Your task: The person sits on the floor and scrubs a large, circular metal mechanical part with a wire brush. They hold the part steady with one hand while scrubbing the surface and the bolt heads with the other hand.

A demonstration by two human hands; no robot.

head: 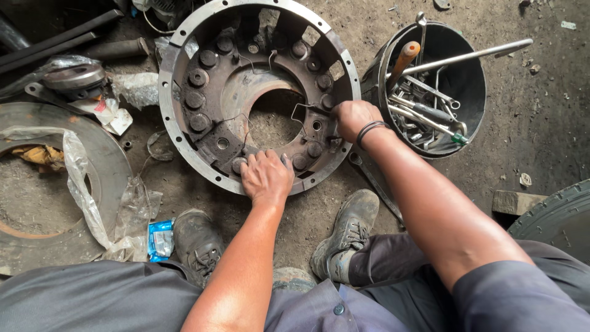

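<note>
Grey workwear, black wristband (pixel 370 130), worn shoes (pixel 347 230).

rusty grey clutch cover (pixel 203 92), black bucket (pixel 467 86)

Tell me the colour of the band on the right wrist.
Black; the wristband shows in the head view, just behind the right hand.
</note>
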